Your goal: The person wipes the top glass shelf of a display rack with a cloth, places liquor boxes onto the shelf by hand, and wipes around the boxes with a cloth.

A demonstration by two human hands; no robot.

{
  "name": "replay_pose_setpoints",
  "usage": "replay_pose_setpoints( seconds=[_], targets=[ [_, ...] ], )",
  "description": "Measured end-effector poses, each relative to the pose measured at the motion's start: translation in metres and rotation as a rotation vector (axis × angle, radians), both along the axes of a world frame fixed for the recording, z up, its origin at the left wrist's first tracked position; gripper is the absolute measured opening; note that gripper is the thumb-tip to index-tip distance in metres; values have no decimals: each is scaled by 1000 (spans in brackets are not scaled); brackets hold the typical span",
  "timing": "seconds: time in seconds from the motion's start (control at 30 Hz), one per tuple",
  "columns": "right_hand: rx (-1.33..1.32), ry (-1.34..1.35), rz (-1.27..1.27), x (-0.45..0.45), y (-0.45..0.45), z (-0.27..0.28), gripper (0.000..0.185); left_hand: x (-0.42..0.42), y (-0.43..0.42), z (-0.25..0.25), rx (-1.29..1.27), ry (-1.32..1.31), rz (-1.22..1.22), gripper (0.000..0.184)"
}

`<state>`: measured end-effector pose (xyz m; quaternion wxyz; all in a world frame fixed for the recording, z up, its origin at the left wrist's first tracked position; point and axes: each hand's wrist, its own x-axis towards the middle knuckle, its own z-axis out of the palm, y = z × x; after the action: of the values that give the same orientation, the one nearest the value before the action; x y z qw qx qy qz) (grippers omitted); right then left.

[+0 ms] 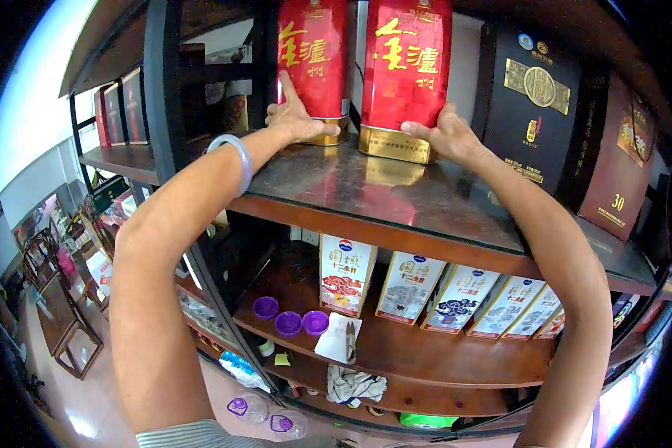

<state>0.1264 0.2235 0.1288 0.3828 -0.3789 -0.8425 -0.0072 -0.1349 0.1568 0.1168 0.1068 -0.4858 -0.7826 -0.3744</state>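
Two red liquor boxes with gold lettering and gold bases stand upright side by side on the upper shelf point(328, 187), a narrow gap between them. My left hand point(295, 121) grips the lower left side of the left red liquor box point(317, 82), its index finger stretched up the front and its thumb across the gold base. Around that wrist sits a pale bangle. At the lower right corner of the right red liquor box point(407, 82), my right hand point(452, 136) holds on, thumb on the front. Its other fingers are partly hidden behind the edge.
To the right stand a black box point(530, 104) and a brown box point(616, 164). The shelf below carries several white boxes point(411, 287), purple cups point(289, 322) and pliers on white paper point(338, 336). A dark upright post point(164, 97) rises left. Clear jugs point(287, 424) are on the floor.
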Motion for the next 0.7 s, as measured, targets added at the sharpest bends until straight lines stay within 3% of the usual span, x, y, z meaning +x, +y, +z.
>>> replay_pose_setpoints(
  seconds=[0.23, 0.7],
  targets=[
    [-81, 13, -3, 2, -6, 3, 96, 5, -9, 1, -3, -49, 52, 150],
    [12, 47, 83, 1, -10, 1, 80, 0, -17, 1, -54, -28, -25, 154]
  ],
)
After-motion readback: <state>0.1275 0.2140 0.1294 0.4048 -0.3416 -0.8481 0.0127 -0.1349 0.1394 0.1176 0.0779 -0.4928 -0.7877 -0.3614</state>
